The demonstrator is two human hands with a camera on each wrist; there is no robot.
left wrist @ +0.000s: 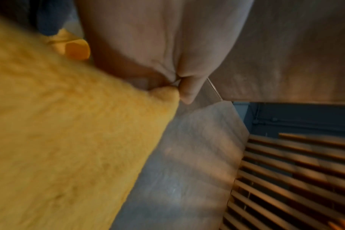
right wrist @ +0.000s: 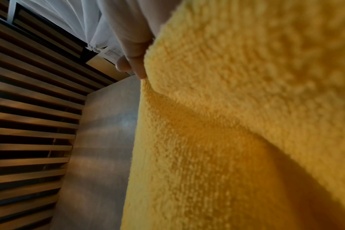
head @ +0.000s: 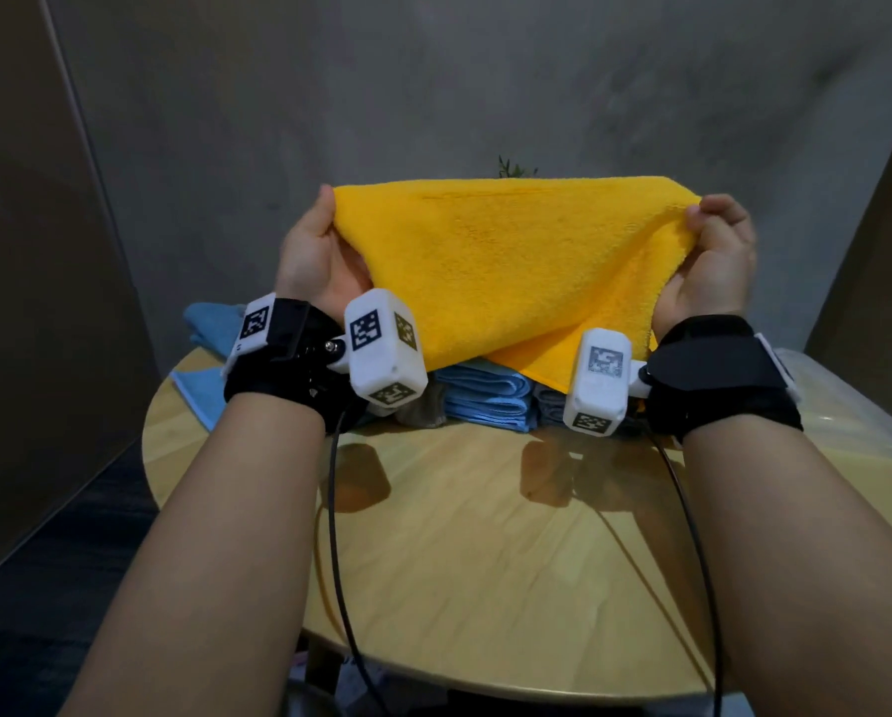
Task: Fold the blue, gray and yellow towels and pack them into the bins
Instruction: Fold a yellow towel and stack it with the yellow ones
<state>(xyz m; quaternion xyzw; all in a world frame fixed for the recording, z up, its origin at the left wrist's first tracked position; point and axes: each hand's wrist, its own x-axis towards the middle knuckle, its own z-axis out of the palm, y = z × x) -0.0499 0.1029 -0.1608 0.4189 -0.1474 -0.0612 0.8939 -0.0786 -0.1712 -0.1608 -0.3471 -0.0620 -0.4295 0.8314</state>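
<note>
- Yellow towel (head: 511,271): held up in the air above the far half of the worktop (head: 474,535), stretched between both hands; its lower corner droops onto the stacked cloths behind the wrist cameras.
- Left hand (head: 311,256): grip pinching the towel's upper left corner; the left wrist view shows the corner nipped between thumb and fingertip (left wrist: 187,93).
- Right hand (head: 713,261): grip pinching the upper right corner, fingers curled over the edge; the right wrist view shows a fingertip (right wrist: 138,65) on the hem.
- Folded blue towels (head: 485,401): stacked on the worktop under the yellow one; a gray cloth (head: 550,406) just beside them, mostly hidden.
- Loose blue towel (head: 211,328): at the worktop's left edge, not yet folded.
- Clear bin (head: 847,416): at the right edge, partly off the worktop rim; contents hard to tell.
- Risk, judged: both holds are light corner pinches, so a quick shake could free a corner and let the cloth collapse.
- Risk, judged: the trailing corner could drag over the folded stack and pull it apart as the towel comes down.
- Risk, judged: uneven corners would give a skewed fold that sits badly in the bin.
</note>
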